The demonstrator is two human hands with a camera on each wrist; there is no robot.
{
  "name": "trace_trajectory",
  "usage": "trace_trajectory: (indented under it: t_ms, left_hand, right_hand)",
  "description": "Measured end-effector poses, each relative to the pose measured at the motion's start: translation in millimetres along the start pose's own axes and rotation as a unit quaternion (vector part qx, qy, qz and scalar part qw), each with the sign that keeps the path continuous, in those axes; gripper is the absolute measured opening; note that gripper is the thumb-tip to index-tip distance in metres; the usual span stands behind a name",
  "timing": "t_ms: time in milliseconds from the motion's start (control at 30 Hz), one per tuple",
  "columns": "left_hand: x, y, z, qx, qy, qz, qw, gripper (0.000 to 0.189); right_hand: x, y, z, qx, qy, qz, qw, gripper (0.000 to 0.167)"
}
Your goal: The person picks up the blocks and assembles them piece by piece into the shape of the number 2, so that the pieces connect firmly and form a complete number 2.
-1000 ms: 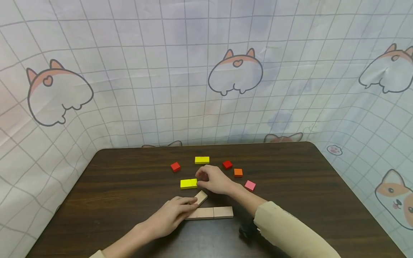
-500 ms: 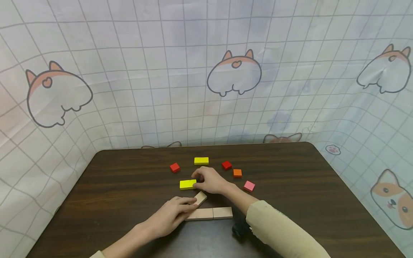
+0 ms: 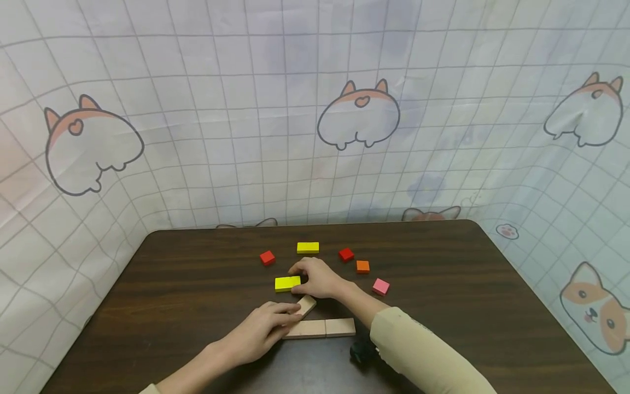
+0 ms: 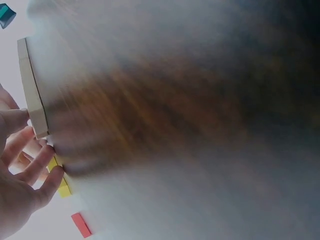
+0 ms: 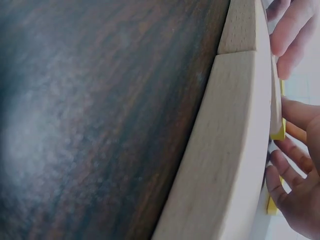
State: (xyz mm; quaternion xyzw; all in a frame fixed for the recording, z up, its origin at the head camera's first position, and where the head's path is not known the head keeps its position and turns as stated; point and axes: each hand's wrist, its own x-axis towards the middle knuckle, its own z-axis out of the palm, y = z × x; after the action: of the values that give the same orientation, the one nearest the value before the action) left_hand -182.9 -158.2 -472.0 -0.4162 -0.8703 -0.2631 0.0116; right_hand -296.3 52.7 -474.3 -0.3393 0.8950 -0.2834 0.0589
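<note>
In the head view, my left hand (image 3: pixel 258 331) rests with extended fingers over an angled wooden block (image 3: pixel 307 305) and the left end of a wooden block row (image 3: pixel 327 328). Its fingers partly hide both. My right hand (image 3: pixel 317 278) is at the right end of the nearer yellow block (image 3: pixel 286 284). The thumb is by that block's near edge and the index finger is just beyond its far edge, with no firm pinch visible. The right wrist view shows the row's pale blocks (image 5: pixel 215 135) up close, with the right hand's (image 5: pixel 300 200) fingers spread apart.
Farther back lie another yellow block (image 3: pixel 308 248), a red block (image 3: pixel 267 258) on the left and a second red block (image 3: pixel 346 254). An orange block (image 3: pixel 362 267) and a pink block (image 3: pixel 381 287) lie right of my right hand. A patterned cloth (image 3: pixel 236 137) hangs behind the dark table (image 3: pixel 162 295).
My right hand has moved slightly left, so its thumb and index finger now come around the end of the nearer yellow block. The left hand and the blocks stay put.
</note>
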Motion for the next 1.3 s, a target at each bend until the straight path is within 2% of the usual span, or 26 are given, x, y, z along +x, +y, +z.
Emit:
trace_trajectory:
  t_ms: [133,267,300,367,500,533,633,1033,1300]
  left_hand:
    - [0.0,-0.6,0.4,0.001,0.002,0.003,1.0,0.034]
    - [-0.5,-2.6,0.8,-0.003,0.014,0.017,0.9997,0.033]
    - [-0.8,-6.5,2.7,-0.002,0.021,0.031,0.9993,0.033]
    - [-1.1,-7.4,3.1,-0.005,0.021,0.032,0.9993,0.033]
    - [-0.6,-5.6,2.3,-0.009,0.008,0.013,0.9998,0.034]
    - [-0.1,-1.5,0.1,-0.011,0.0,-0.003,0.9999,0.034]
    - [0.3,-0.1,-0.4,-0.011,-0.007,-0.011,0.9998,0.035]
    - [-0.5,2.3,-1.5,-0.014,-0.014,-0.019,0.9996,0.035]
    - [0.4,1.0,-1.0,-0.011,-0.007,-0.008,0.9999,0.035]
  right_hand:
    - [1.0,-1,0,-0.001,-0.01,0.006,0.9999,0.038]
    - [1.7,-2,1,-0.001,-0.015,0.015,0.9998,0.037]
    - [1.9,-2,1,-0.002,-0.016,0.016,0.9997,0.036]
    - [2.0,-2,0,-0.002,-0.019,0.018,0.9997,0.035]
    - [2.2,-3,-1,0.0,-0.026,0.02,0.9995,0.033]
    - [2.0,-3,-2,0.002,-0.029,0.021,0.9994,0.032]
    - [1.3,-3,-3,0.006,-0.035,0.023,0.9991,0.032]
    - [-10.7,-3,-16,0.008,-0.046,-0.001,0.9989,0.032]
    - [-20.8,5,-27,0.009,-0.049,-0.009,0.9987,0.032]
